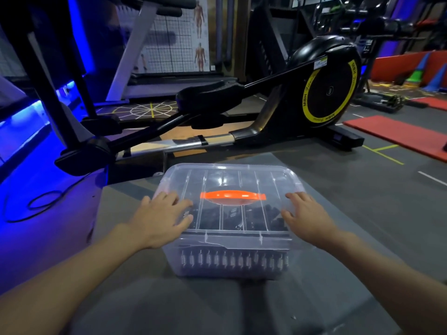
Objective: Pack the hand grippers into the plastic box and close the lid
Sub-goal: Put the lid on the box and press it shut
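Gym floor stretches behind, with an elliptical trainer (324, 85) beyond both hands. From the head view, the plastic box (169, 258) sits on a grey mat (217, 308), its long axis running from one hand to the other. Hand grippers (232, 259) fill it, their springs showing through the front wall below the wrists. The left hand (164, 213) and right hand (307, 213) lie flat and released on the lid (242, 182), grasping nothing, the orange handle (232, 195) between them. Both look equally near; pressing down evenly at the edges probably seats it.
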`<state>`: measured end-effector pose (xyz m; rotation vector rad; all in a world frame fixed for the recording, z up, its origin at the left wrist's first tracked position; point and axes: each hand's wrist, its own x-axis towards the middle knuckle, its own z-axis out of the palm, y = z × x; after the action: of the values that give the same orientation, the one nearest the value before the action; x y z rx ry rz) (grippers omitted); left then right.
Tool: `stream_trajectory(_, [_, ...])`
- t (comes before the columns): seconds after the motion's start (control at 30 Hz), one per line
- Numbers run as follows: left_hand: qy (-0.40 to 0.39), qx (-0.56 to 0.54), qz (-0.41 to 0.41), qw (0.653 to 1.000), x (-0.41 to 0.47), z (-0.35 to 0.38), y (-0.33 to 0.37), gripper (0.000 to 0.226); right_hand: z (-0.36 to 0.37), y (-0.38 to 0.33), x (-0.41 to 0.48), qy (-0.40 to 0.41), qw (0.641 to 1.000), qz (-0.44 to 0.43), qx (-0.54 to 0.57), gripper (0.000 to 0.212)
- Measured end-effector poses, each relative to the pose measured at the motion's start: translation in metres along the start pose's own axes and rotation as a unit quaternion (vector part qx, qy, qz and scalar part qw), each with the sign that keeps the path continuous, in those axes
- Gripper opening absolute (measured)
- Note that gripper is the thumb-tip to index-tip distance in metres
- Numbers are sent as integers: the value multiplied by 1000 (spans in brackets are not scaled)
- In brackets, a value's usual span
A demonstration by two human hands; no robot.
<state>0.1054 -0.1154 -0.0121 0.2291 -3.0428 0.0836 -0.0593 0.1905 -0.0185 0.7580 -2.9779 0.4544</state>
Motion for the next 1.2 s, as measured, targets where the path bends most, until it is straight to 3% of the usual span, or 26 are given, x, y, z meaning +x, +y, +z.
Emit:
stream_trajectory(0.13, [-1, -64, -12, 998, 19, -9, 27, 69, 1, 1, 4, 6, 1000, 11, -5, 53])
stream_trajectory(0.27, [-26, -120, 41, 992, 56, -14, 88, 53, -1, 11, 12, 37, 992, 71, 103, 55])
stream_trajectory(0.33, [-59, -135, 44, 988, 72, -10, 113, 57, -1, 20, 13, 27, 973, 143, 179, 65])
stream_trajectory(0.4, [-93, -119, 37, 988, 81, 0, 126, 59, 2, 26, 14, -4, 930, 211, 303, 72])
stream_trajectory(0.43, [-102, -103, 36, 989, 84, 7, 128, 59, 3, 28, 15, -18, 908, 224, 353, 73])
stream_trajectory(0.53, [-98, -81, 31, 991, 84, 18, 129, 60, 11, 34, 20, -2, 894, 231, 384, 76])
stream_trajectory(0.7, [-95, -77, 29, 992, 86, 16, 130, 60, 21, 35, 23, 79, 899, 230, 366, 83])
stream_trajectory(0.8, [-89, -68, 30, 993, 83, 16, 130, 58, 20, 36, 23, 77, 895, 246, 364, 36])
stream_trajectory(0.87, [-89, -64, 29, 994, 83, 16, 131, 58, 21, 37, 23, 74, 897, 239, 363, 21])
stream_trajectory(1.0, [-89, -61, 30, 994, 82, 15, 131, 56, 21, 38, 25, 82, 919, 217, 318, 25])
stream_trajectory(1.1, [-90, -61, 35, 993, 80, 14, 131, 55, 19, 35, 27, 88, 958, 188, 198, 24])
stream_trajectory(1.2, [-86, -66, 37, 993, 80, 14, 130, 54, 18, 34, 28, 94, 967, 170, 167, 23])
